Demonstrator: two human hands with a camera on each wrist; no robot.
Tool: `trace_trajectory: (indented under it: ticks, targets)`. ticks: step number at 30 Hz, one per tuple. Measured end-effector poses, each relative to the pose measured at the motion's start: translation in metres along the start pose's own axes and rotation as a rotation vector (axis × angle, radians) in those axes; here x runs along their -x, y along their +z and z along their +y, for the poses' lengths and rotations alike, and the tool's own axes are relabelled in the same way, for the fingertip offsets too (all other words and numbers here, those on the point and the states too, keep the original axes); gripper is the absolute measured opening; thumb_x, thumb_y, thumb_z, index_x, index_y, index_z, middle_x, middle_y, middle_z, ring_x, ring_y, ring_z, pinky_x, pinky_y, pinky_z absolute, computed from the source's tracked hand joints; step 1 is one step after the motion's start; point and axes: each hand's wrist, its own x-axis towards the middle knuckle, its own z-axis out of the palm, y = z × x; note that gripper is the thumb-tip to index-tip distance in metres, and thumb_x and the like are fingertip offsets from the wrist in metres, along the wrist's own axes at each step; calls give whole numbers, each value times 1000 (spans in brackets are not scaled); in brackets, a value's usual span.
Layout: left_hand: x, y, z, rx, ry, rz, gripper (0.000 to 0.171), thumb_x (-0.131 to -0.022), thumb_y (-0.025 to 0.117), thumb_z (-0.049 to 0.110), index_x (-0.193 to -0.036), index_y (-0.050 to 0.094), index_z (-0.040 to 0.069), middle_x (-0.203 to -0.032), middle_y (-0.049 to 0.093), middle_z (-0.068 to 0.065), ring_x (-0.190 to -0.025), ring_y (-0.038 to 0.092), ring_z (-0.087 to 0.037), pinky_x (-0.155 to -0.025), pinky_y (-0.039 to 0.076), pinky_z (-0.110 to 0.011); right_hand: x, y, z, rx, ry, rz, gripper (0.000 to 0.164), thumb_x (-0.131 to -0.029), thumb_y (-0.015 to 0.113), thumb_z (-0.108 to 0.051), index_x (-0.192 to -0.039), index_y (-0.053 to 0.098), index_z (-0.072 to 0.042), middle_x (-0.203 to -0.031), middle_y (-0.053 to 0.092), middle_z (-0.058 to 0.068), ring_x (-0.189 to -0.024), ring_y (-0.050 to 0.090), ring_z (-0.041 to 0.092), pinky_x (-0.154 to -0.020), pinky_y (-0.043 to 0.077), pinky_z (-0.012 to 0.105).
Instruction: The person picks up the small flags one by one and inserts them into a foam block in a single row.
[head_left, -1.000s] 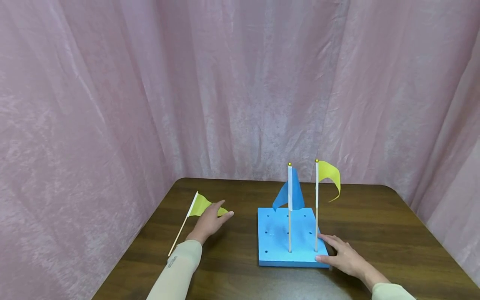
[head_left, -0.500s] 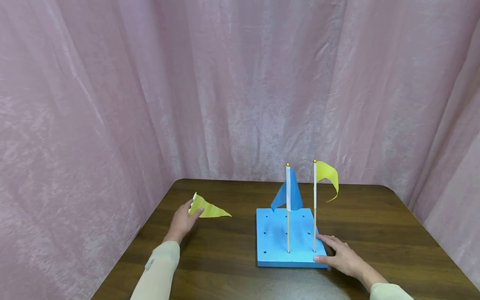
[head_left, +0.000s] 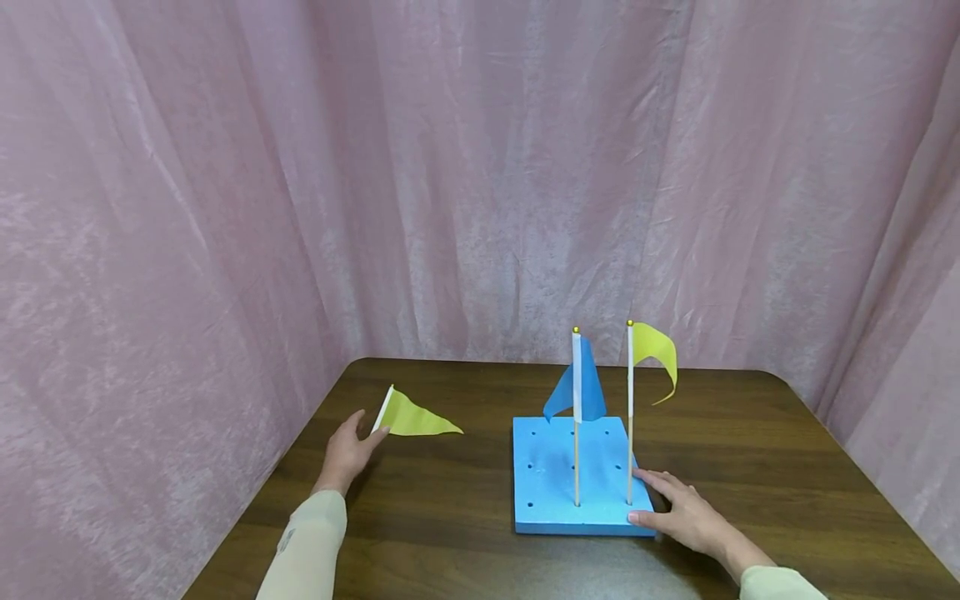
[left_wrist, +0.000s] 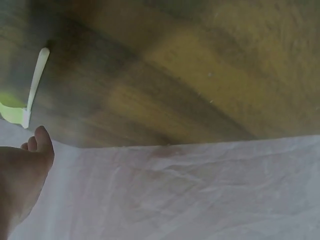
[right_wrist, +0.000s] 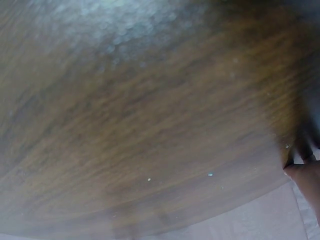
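A yellow pennant flag (head_left: 415, 415) lies on the left of the table, its cloth pointing right. My left hand (head_left: 347, 454) is over its stick, thumb and fingers spread either side of it; the hand hides the stick's lower part in the head view. The left wrist view shows that stick (left_wrist: 37, 80) beyond the fingers. With fingers extended, my right hand (head_left: 693, 518) rests against the right edge of a blue pegboard (head_left: 551, 487). A blue flag (head_left: 592, 387) and another yellow flag (head_left: 654, 346) stand upright in holes along the board's near row.
The brown wooden table (head_left: 465, 517) has rounded far corners. Pink curtains (head_left: 480, 183) hang behind it and at both sides. Several other holes show in the board's top.
My left hand has moved left and toward me, off the yellow cloth, down to the flag's stick. The right hand stays at the board, and the view has shifted slightly.
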Motion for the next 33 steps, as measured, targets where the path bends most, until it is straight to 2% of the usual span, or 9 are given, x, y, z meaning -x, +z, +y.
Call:
trace_trajectory:
  ticks: [8,18,25,33]
  targets:
    - [6,1,-9,5,-59,8,75,-98,63,33,-151,28,-7,-144,39,-37,-133,38,-52,-107,34,-60,-1,0,0,-2,0,-2,79,-86,73,-50,-147,47,-8,-148,36,33,-136,23,61,-105,8,77]
    - [12,2,-13,11,-132,27,74,-97,63,33,-150,30,-8,-140,43,-39,-129,42,-53,-106,35,-61,-1,0,1,-4,-6,1,79,-86,73,-50,-147,47,-8,-147,38,31,-136,27,59,-105,8,76]
    - [16,2,-16,43,-156,42,72,-97,63,31,-149,31,-9,-137,45,-39,-126,44,-53,-105,36,-61,-1,0,2,2,-3,-3,78,-86,73,-49,-147,47,-8,-147,38,31,-135,27,60,-103,10,78]
    - [15,6,-23,38,-156,68,71,-95,65,30,-147,35,-9,-129,52,-37,-122,47,-52,-104,36,-60,0,0,1,-7,-5,-3,78,-86,73,-49,-147,47,-8,-147,37,32,-136,26,60,-105,9,77]
